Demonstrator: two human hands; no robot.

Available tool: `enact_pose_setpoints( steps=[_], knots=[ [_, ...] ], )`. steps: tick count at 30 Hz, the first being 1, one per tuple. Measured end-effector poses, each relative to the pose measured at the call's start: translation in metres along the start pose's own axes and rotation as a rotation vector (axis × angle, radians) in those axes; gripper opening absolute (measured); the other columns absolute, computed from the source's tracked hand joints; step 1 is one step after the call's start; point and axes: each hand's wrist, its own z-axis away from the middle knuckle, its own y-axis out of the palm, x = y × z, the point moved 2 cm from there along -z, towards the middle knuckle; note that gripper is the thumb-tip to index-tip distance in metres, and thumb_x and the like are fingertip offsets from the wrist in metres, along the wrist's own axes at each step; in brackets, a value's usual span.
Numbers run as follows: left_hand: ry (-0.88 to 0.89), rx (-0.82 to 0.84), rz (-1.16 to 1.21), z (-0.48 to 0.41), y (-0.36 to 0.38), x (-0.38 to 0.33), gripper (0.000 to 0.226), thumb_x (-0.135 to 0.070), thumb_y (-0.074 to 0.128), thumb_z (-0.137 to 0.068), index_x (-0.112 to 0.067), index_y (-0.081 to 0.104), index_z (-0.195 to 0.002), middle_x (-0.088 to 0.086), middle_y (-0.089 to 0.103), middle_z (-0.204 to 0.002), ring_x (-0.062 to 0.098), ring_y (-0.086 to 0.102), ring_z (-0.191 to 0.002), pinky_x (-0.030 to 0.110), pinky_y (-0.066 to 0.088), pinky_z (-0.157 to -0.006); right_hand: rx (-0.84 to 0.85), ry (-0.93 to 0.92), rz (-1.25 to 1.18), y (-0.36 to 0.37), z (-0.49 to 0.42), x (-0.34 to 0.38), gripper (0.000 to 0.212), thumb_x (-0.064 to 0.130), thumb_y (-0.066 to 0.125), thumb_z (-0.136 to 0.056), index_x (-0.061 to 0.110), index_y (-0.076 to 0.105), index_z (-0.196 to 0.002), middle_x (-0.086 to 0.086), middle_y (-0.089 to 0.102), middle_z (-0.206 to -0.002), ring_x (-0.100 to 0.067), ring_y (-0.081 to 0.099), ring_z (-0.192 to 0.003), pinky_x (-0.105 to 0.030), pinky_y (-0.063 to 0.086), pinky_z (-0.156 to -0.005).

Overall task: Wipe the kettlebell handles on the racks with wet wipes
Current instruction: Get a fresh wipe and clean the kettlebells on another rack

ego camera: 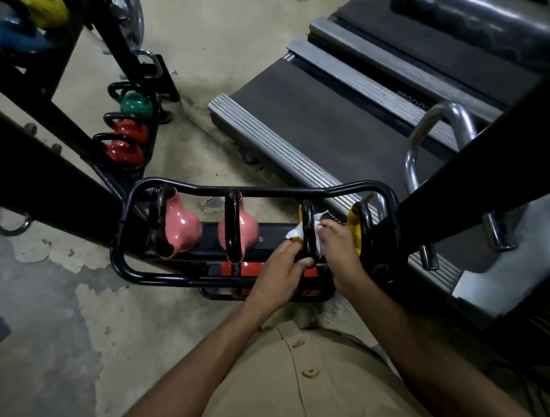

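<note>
**Both hands on the third handle of the near rack**

Your left hand (pixel 283 269) is curled around the lower end of the black handle (pixel 307 220) of a yellow kettlebell (pixel 300 215), with the thumb wrapped across the near side of the loop. Your right hand (pixel 337 246) pinches a white wet wipe (pixel 296 232) and presses it against the right side of the same handle. The wipe shows on both sides of the loop.

This kettlebell sits third from the left on the top tier of the near rack (pixel 265 193), inside its black tubular rail. To its left stand a pink kettlebell (pixel 181 229) and a second pink kettlebell (pixel 242 230). They are apart from each other, and their black handles are turned edge-on to you. Just beside your right hand is a second yellow kettlebell (pixel 354 231), close against the rack's dark upright post. On the tier below, a red-orange shape (pixel 249 269) shows by your left hand, too hidden to identify.

Further off, a second rack (pixel 157 118) carries a green kettlebell (pixel 136 104) and two red ones in a row. A treadmill (pixel 325 112) lies to the right of the near rack on the worn concrete floor (pixel 77 328). Your tan buttoned shirt (pixel 301 390) fills the bottom of the view.
</note>
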Motion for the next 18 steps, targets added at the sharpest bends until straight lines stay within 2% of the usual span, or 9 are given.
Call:
enact_pose_setpoints(
  steps=[3, 5, 7, 9, 11, 12, 13, 16, 18],
  knots=[
    [0.001, 0.004, 0.027, 0.001, -0.002, 0.001, 0.019, -0.029, 0.059, -0.100, -0.012, 0.064, -0.107, -0.001, 0.056, -0.102, 0.012, 0.056, -0.095, 0.032, 0.047, -0.086, 0.039, 0.150, -0.136, 0.000, -0.005, 0.010, 0.028, 0.005, 0.049, -0.102, 0.009, 0.065, -0.079, -0.008, 0.062, -0.070, -0.020, 0.058, -0.065, -0.024, 0.047, -0.054],
    [-0.004, 0.014, 0.028, 0.001, -0.003, 0.000, 0.023, -0.031, 0.058, -0.100, -0.010, 0.063, -0.105, 0.000, 0.056, -0.101, 0.012, 0.056, -0.094, 0.034, 0.048, -0.086, 0.011, 0.193, -0.230, 0.001, -0.010, 0.013, 0.025, 0.000, 0.050, -0.102, 0.009, 0.063, -0.082, -0.007, 0.063, -0.067, -0.019, 0.058, -0.062, -0.022, 0.050, -0.050],
    [-0.010, 0.023, 0.028, 0.001, -0.003, -0.001, 0.019, -0.028, 0.060, -0.102, -0.009, 0.063, -0.104, 0.001, 0.055, -0.101, 0.012, 0.056, -0.094, 0.036, 0.048, -0.086, -0.052, 0.214, -0.342, 0.006, -0.019, 0.013, 0.013, -0.002, 0.054, -0.100, 0.002, 0.066, -0.096, -0.014, 0.073, -0.076, -0.025, 0.069, -0.067, -0.030, 0.061, -0.060],
    [-0.013, 0.025, 0.036, 0.000, -0.005, -0.002, 0.015, -0.025, 0.060, -0.102, -0.011, 0.064, -0.104, -0.001, 0.055, -0.102, 0.012, 0.057, -0.094, 0.036, 0.049, -0.086, -0.147, 0.160, -0.331, 0.012, -0.026, 0.011, 0.010, 0.002, 0.060, -0.098, 0.003, 0.068, -0.104, -0.018, 0.077, -0.091, -0.029, 0.075, -0.080, -0.039, 0.064, -0.075],
    [-0.008, 0.028, 0.043, 0.000, -0.006, -0.002, 0.012, -0.025, 0.061, -0.102, -0.013, 0.064, -0.104, -0.002, 0.055, -0.102, 0.012, 0.057, -0.095, 0.035, 0.049, -0.086, -0.228, 0.022, -0.186, 0.014, -0.030, 0.014, 0.005, 0.009, 0.067, -0.097, 0.010, 0.071, -0.099, -0.005, 0.075, -0.088, -0.011, 0.072, -0.079, -0.026, 0.059, -0.072],
    [-0.005, 0.030, 0.040, -0.001, -0.006, -0.002, 0.012, -0.024, 0.062, -0.102, -0.013, 0.064, -0.104, -0.003, 0.055, -0.102, 0.011, 0.057, -0.095, 0.034, 0.049, -0.086, -0.245, -0.050, -0.085, 0.014, -0.032, 0.018, 0.004, 0.012, 0.068, -0.098, 0.012, 0.072, -0.096, 0.002, 0.073, -0.083, 0.000, 0.067, -0.070, -0.018, 0.053, -0.065],
    [-0.003, 0.035, 0.032, -0.001, -0.006, -0.003, 0.012, -0.024, 0.062, -0.102, -0.013, 0.064, -0.104, -0.004, 0.054, -0.102, 0.011, 0.057, -0.095, 0.033, 0.049, -0.085, -0.246, -0.110, 0.035, 0.014, -0.034, 0.024, 0.008, 0.016, 0.067, -0.098, 0.014, 0.073, -0.093, 0.005, 0.071, -0.078, 0.004, 0.063, -0.062, -0.016, 0.049, -0.059],
    [0.012, 0.037, -0.010, -0.001, -0.005, -0.004, 0.014, -0.025, 0.060, -0.102, -0.011, 0.061, -0.102, -0.003, 0.051, -0.099, 0.013, 0.055, -0.092, 0.037, 0.049, -0.083, -0.145, -0.200, 0.430, 0.009, -0.050, 0.040, 0.028, 0.015, 0.057, -0.095, 0.010, 0.064, -0.068, 0.003, 0.059, -0.060, -0.014, 0.053, -0.058, -0.035, 0.043, -0.057],
    [0.015, 0.039, -0.008, -0.001, -0.005, -0.004, 0.014, -0.025, 0.060, -0.103, -0.011, 0.061, -0.102, -0.005, 0.050, -0.098, 0.011, 0.054, -0.091, 0.033, 0.047, -0.080, -0.055, -0.215, 0.653, 0.010, -0.059, 0.057, 0.036, 0.011, 0.053, -0.091, 0.010, 0.049, -0.056, 0.003, 0.046, -0.054, -0.017, 0.042, -0.055, -0.035, 0.033, -0.053]
  ],
)
